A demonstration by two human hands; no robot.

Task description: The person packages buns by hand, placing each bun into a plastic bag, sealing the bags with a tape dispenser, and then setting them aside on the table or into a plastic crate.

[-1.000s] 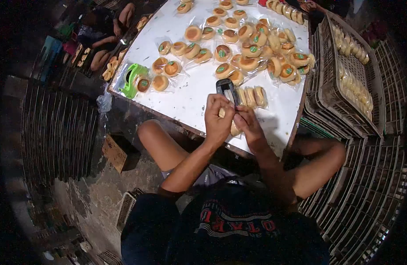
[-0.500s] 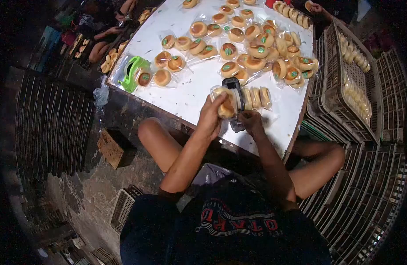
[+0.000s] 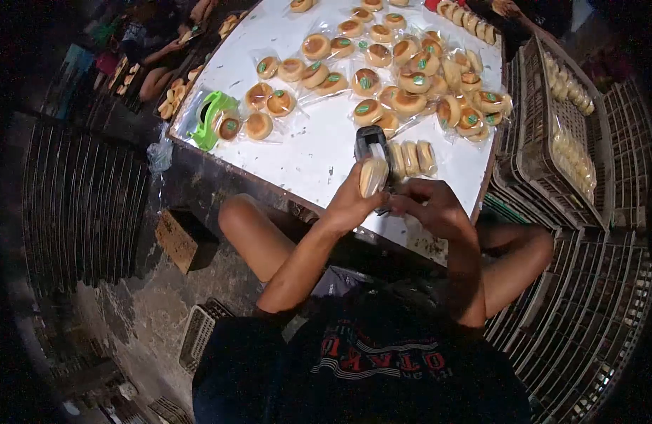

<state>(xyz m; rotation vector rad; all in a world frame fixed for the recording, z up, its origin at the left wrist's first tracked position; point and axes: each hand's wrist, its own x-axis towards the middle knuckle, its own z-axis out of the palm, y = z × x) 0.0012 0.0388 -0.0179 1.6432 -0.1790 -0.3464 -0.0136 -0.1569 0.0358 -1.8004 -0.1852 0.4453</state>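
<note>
My left hand (image 3: 348, 203) is closed around a wrapped bun (image 3: 373, 177), which stands on edge in its clear bag. Close beside it is my right hand (image 3: 437, 209), its thumb and fingers pinched together at the bag's near end; what lies between them is too small to make out. Just beyond both hands a black tape dispenser (image 3: 370, 134) rests on the white table (image 3: 297, 159), partly hidden by the held bun. To its right, several wrapped buns (image 3: 414, 157) stand on edge in a short row.
Many bagged buns (image 3: 408, 100) with green labels are spread over the table's far part. A green tape dispenser (image 3: 210, 120) sits at the left edge. Stacked plastic crates (image 3: 534, 141) rise at the right. Other people's hands (image 3: 506, 8) show at the far edges.
The held bun has turned from showing its browned face to edge-on and come slightly nearer. My right hand has moved up beside my left, fingers now at the bag's end.
</note>
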